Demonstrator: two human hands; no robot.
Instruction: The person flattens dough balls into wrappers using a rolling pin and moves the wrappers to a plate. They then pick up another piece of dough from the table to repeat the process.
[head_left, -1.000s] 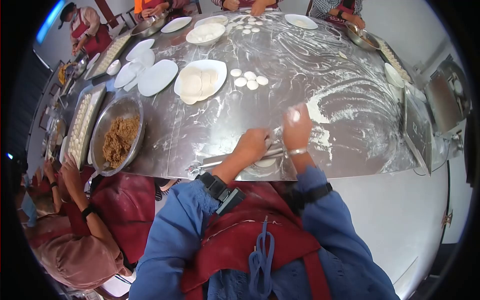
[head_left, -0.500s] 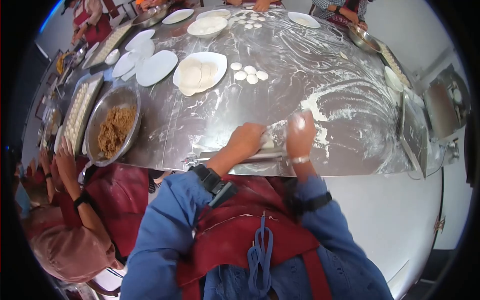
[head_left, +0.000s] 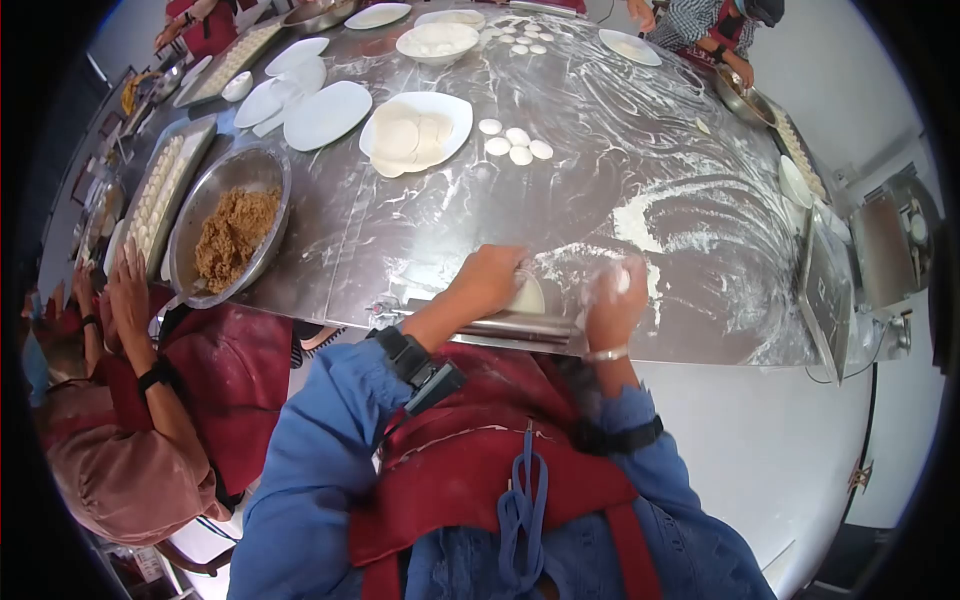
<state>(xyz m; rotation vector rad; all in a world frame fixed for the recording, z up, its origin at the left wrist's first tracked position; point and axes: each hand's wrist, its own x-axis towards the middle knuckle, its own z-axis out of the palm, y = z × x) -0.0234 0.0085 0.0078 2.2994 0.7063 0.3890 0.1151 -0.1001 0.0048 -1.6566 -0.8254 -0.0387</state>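
Note:
Near the front edge of the floured steel table, my left hand point(head_left: 492, 278) has its fingers curled at the edge of a flat round dough wrapper point(head_left: 530, 296), partly covering it. My right hand point(head_left: 612, 312) is closed just right of the wrapper. Something whitish point(head_left: 623, 282) shows at its fingers; blur keeps me from telling what it is. A shiny metal bar point(head_left: 520, 328) lies along the table edge below both hands. Farther back are several small dough discs point(head_left: 520, 155) and a white plate point(head_left: 460, 112) stacked with rolled wrappers point(head_left: 402, 140).
A steel bowl of brown filling point(head_left: 240, 235) stands at left, beside a tray of dumplings point(head_left: 160, 195) and a co-worker's hand point(head_left: 128, 290). White plates point(head_left: 328, 115) and a flour bowl point(head_left: 437, 42) sit behind. Loose flour point(head_left: 635, 225) lies at right; another person point(head_left: 720, 35) works at the far right.
My right hand has moved down, closer to the table edge. More of the dough wrapper now shows beside my left hand. The whole view has shifted slightly.

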